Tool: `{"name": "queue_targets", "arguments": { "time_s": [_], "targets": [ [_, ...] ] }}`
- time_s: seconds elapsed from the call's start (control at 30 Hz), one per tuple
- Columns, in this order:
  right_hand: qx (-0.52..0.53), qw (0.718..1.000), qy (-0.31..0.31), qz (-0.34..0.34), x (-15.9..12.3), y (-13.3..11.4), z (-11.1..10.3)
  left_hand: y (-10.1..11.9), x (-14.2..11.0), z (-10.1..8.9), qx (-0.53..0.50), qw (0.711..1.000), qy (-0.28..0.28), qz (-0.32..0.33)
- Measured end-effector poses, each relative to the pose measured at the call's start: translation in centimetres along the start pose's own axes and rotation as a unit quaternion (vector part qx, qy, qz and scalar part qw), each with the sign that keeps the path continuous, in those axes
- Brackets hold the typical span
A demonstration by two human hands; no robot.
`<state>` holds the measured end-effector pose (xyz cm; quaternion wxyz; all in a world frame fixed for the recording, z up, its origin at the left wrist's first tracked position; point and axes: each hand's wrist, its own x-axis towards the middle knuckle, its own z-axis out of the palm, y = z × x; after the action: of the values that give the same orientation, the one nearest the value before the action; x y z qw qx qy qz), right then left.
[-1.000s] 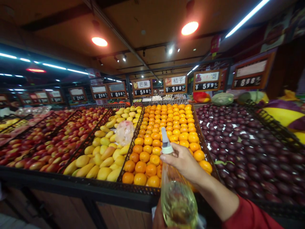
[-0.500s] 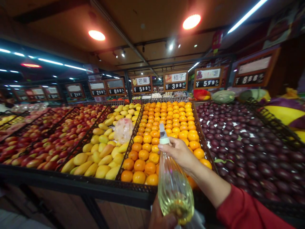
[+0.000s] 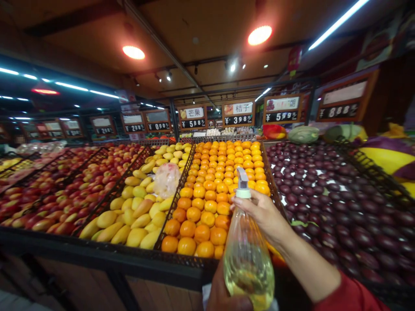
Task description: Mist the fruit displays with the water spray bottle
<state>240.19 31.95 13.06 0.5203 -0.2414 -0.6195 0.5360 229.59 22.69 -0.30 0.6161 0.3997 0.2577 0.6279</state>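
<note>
A clear ribbed bottle [image 3: 248, 255] with pale yellow liquid stands nearly upright, tilted slightly, in front of the orange fruit. It has a pale green collar and a grey nozzle-like top [image 3: 242, 177]. My right hand [image 3: 264, 211], at the end of a red sleeve, is closed around the bottle's neck just under the collar. Low in the view, my left hand [image 3: 223, 289] wraps the bottle's base from the left, its thumb across the front. Something whitish [image 3: 206, 293] shows beside that hand; I cannot make out what it is.
Behind the bottle lies a crate of orange citrus [image 3: 202, 231]. Left of it are yellow mangoes [image 3: 132, 216] with a clear plastic bag [image 3: 167, 179] on top, then red apples [image 3: 74, 190]. Dark purple round fruit [image 3: 327, 207] fills the right. Price signs [image 3: 238, 113] hang behind.
Both hands and the bottle have shifted right and slightly down. The bottle is more upright, and its top shows more from the side. Both hands keep hold of it.
</note>
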Motion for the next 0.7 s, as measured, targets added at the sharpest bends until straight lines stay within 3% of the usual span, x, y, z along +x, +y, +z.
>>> {"name": "queue_targets", "arguments": {
  "time_s": [0.1,0.23,0.37,0.57,0.7],
  "targets": [
    [-0.001,1.000,0.024,-0.010,-0.5,0.1,-1.2,-0.1,0.6,0.5,-0.002,0.999,-0.034,-0.010],
    [0.006,0.998,0.064,-0.026,-1.2,0.7,-2.8,-0.5,1.4,0.8,-0.048,0.988,-0.137,0.051],
    [0.025,0.995,0.096,-0.016,-2.0,0.9,-4.0,-0.2,2.0,1.3,-0.041,0.987,-0.153,0.007],
    [0.054,0.992,0.116,-0.016,-2.8,0.5,-5.0,0.3,2.6,2.5,-0.056,0.979,-0.192,0.028],
    [0.058,0.991,0.120,-0.009,-3.0,0.4,-5.4,0.4,2.7,2.8,-0.042,0.980,-0.193,0.009]
  ]
}}
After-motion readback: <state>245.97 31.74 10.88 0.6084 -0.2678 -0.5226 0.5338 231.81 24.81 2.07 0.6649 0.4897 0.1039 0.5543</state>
